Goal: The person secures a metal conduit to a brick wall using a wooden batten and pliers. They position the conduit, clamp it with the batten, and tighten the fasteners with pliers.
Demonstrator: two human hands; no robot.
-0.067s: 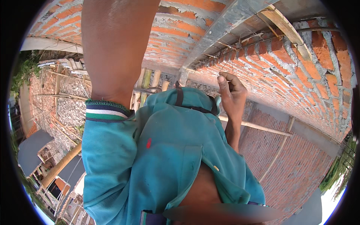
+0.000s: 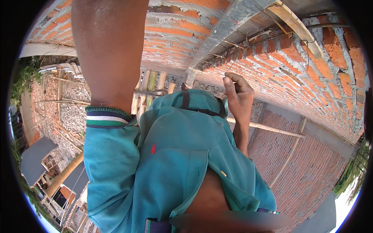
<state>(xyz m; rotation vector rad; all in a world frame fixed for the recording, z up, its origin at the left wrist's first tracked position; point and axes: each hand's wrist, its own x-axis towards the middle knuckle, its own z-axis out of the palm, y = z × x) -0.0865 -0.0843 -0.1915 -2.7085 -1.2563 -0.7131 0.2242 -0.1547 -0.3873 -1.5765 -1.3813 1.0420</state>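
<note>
My left forearm (image 2: pixel 108 58), in a teal sleeve (image 2: pixel 108 163), rises past the top edge, so the left hand is out of sight. My right hand (image 2: pixel 240 91) is at centre right with curled fingers and thumb close together, beside the brick wall (image 2: pixel 318 73); whatever it may hold is too small to make out. Thin wires hang near it. Below and left of that hand are a black strap (image 2: pixel 185 100) and the teal garment (image 2: pixel 178 136) on my body.
A grey beam (image 2: pixel 221 31) runs along the brickwork, with a wooden piece (image 2: pixel 301 29) beside it. Bamboo poles (image 2: pixel 151 83) stand behind me, and another pole (image 2: pixel 272 130) crosses toward a far brick wall (image 2: pixel 295 167). Rubble (image 2: pixel 70 97) and dark roofs (image 2: pixel 35 155) lie at left.
My left forearm has shifted left in the picture, and my right hand has moved very slightly left. The surroundings have shifted a little with the view.
</note>
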